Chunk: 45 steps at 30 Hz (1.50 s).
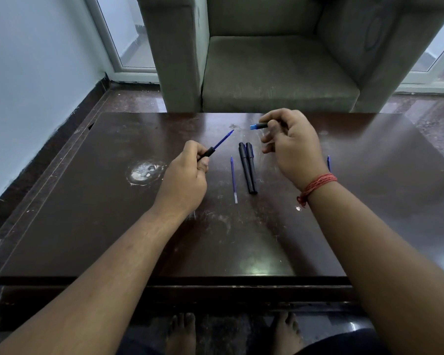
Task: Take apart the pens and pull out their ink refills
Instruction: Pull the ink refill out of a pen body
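Observation:
My left hand (187, 172) grips a black pen barrel (207, 152), and a blue ink refill (223, 140) sticks out of it toward the far right. My right hand (292, 144) holds the pen's black front piece with a blue tip (258, 126), raised above the table and apart from the barrel. Two black pens (248, 167) lie side by side between my hands. A loose blue refill (233, 178) lies just left of them. Another blue refill (328, 162) shows partly behind my right wrist.
The dark wooden table (113, 226) has scratches and a white ring stain (144, 171) at the left. A grey armchair (267, 60) stands right behind the table's far edge. My bare feet (231, 331) show below the near edge.

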Each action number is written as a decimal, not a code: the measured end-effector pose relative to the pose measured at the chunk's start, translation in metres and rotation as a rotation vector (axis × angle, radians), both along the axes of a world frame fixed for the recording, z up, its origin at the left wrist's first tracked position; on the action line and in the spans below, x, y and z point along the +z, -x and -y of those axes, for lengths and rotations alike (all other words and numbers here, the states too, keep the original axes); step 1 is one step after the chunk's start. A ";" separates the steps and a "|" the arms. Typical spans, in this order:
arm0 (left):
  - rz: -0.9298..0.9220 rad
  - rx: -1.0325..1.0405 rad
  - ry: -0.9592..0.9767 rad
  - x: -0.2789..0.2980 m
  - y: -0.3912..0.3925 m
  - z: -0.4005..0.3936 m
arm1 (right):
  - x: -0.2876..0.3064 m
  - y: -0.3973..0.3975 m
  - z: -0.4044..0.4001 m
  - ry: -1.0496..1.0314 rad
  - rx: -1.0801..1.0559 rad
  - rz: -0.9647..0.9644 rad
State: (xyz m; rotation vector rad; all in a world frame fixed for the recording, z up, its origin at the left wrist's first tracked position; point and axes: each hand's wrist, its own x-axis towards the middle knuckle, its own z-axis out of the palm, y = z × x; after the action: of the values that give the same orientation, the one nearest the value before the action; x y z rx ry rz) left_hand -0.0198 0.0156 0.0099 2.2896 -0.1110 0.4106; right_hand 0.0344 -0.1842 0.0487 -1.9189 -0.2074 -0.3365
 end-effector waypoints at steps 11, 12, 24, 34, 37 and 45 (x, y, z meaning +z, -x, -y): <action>0.019 -0.057 -0.054 0.001 0.003 0.005 | 0.002 0.003 -0.004 0.161 0.023 0.062; 0.019 -0.058 -0.055 0.001 0.003 0.005 | 0.002 0.003 -0.004 0.173 0.026 0.068; 0.009 -0.093 -0.073 0.005 0.005 0.008 | 0.005 0.012 -0.008 0.265 0.184 0.071; 0.004 -0.102 -0.074 0.005 0.007 0.011 | 0.000 0.018 -0.018 0.338 0.204 0.017; -0.001 -0.119 -0.096 0.005 0.008 0.012 | 0.001 0.017 -0.016 0.500 0.154 -0.017; 0.002 -0.141 -0.097 0.004 0.007 0.013 | 0.003 0.019 -0.004 0.230 0.326 -0.124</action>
State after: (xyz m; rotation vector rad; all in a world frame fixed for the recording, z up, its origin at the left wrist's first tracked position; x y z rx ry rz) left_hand -0.0266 0.0029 0.0140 2.3589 -0.2975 0.3414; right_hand 0.0155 -0.1801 0.0519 -2.0824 -0.4863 0.0261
